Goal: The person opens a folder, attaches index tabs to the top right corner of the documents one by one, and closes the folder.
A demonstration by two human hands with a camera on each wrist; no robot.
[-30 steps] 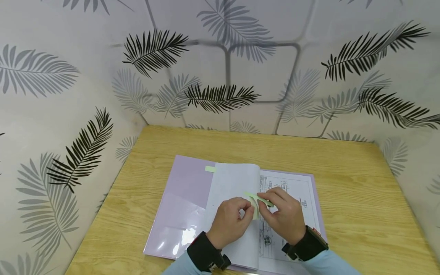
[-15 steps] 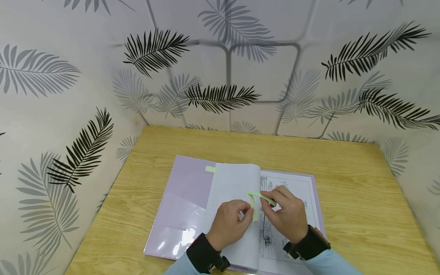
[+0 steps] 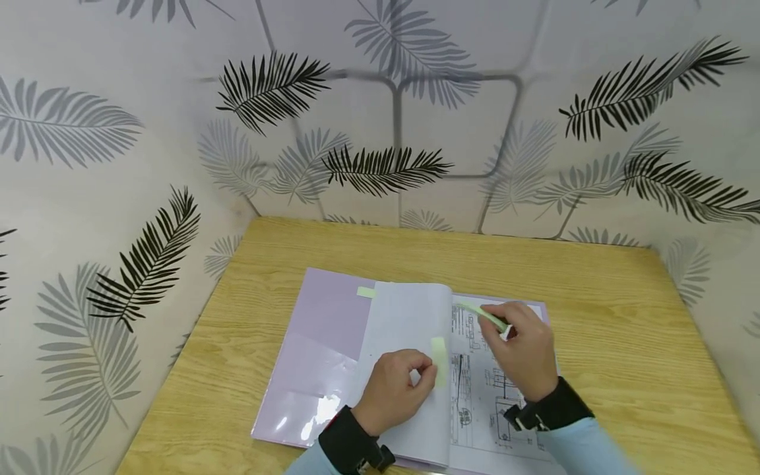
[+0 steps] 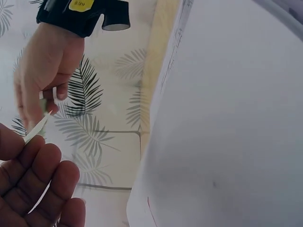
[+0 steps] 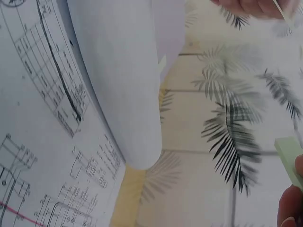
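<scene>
A lilac folder (image 3: 328, 316) lies spread on the table, with a blank white page (image 3: 410, 313) turned to its left and a sheet of printed diagrams (image 3: 483, 396) on its right. My left hand (image 3: 394, 386), above the white page, pinches a pale green sticky note (image 3: 440, 361) between thumb and forefinger; the left wrist view shows this sticky note (image 4: 38, 128) edge-on. Over the top of the diagram sheet, my right hand (image 3: 525, 346) holds a thin pad of green sticky notes (image 3: 491, 318) in its fingertips. In the right wrist view, only the end of the pad (image 5: 289, 155) shows.
A green tab (image 3: 365, 292) sticks out from the white page's upper left edge. The wooden table (image 3: 451, 254) extends around the folder. Behind and beside it hangs leaf-patterned cloth or covering (image 3: 362, 105). Black bands are on both wrists.
One sticky note has come off the pad and stays in my left hand. My right hand has moved away, up and to the right, with the pad. The left hand has hardly moved.
</scene>
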